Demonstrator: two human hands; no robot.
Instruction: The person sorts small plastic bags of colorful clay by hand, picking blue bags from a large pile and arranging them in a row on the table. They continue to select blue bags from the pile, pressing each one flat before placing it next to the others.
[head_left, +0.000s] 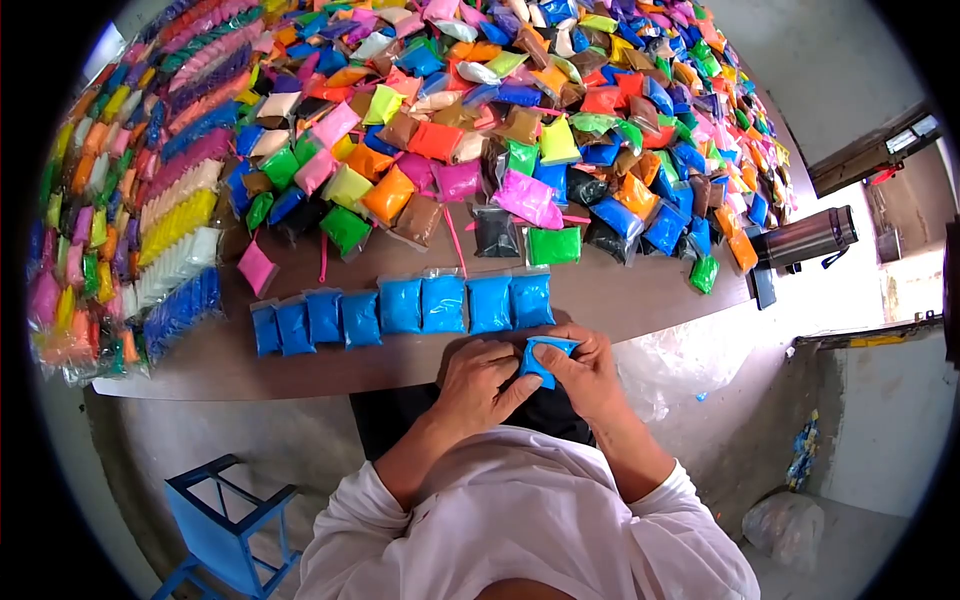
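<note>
A small blue plastic packet is held at the table's front edge, in front of my body. My right hand grips it, the thumb pressed flat across its face. My left hand is closed at the packet's left side with its fingers curled and its thumb against the lower edge. Just beyond my hands, a row of several matching blue packets lies side by side on the brown table. Behind the row are a green packet and a black packet.
A large heap of mixed-colour packets covers the table's far part. Sorted packets in rows lie at the left. A steel flask lies at the right edge. A blue chair stands at lower left, and a clear plastic bag sits on the floor.
</note>
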